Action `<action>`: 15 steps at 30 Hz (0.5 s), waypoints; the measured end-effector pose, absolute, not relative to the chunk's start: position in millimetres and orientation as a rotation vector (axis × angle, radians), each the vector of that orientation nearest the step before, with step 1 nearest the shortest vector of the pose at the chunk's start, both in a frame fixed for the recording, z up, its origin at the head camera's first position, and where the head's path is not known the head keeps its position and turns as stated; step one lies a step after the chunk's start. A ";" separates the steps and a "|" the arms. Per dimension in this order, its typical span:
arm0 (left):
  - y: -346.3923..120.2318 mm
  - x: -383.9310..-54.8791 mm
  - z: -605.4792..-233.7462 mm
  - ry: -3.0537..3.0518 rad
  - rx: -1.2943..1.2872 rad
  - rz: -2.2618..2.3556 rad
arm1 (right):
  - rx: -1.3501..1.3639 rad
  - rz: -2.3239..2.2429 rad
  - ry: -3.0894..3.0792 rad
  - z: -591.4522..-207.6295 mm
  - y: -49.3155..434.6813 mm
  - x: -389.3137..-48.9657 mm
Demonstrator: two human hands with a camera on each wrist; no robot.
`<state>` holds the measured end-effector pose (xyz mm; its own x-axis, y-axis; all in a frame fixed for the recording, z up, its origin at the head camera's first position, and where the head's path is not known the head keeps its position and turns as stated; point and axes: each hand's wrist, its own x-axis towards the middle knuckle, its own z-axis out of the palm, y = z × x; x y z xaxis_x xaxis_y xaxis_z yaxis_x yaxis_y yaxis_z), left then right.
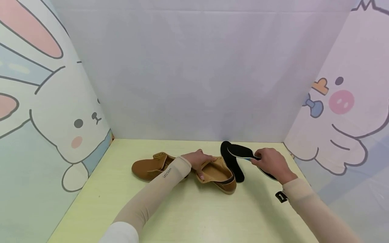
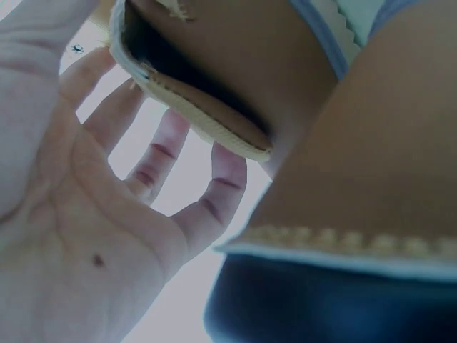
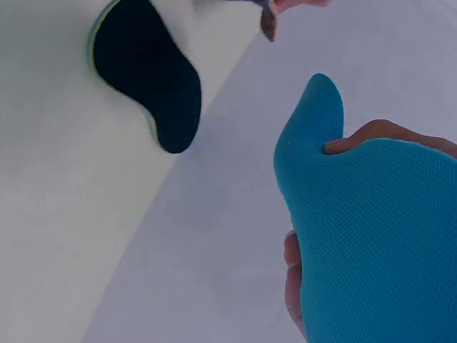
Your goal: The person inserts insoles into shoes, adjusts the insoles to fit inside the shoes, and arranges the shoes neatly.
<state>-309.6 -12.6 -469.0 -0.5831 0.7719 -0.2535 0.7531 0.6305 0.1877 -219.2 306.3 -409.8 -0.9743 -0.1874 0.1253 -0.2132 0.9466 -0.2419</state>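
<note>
Brown, on the counter, the right-side shoe is gripped by the spread left hand, maybe to hold it wide; farther right, one black insole is pinched by the right hand.

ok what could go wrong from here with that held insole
The held insole looks bent in the right grip, so it might fold or slip. The left grip rests on the right-hand shoe, by its opening, and might get in the way. The other insole, beside that shoe, could get knocked.
</note>
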 end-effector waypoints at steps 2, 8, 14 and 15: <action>-12.6 -309.1 -469.0 2.541 1.232 0.090 | 0.353 0.373 -3.004 -399.4 296.0 -215.4; -13.7 -308.7 -470.0 2.545 1.202 0.115 | 0.474 0.283 -3.066 -378.2 268.5 -202.5; -12.9 -306.8 -469.5 2.551 1.170 0.152 | 0.584 0.156 -3.131 -373.5 245.9 -192.6; -12.7 -306.4 -469.3 2.551 1.170 0.154 | 0.599 0.132 -3.133 -374.0 242.5 -192.1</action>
<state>-306.4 -12.7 -469.3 -0.6089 0.7527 -0.2504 0.7173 0.6572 0.2315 -192.1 242.5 -374.0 -0.9283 -0.3703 -0.0340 -0.3661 0.9261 -0.0908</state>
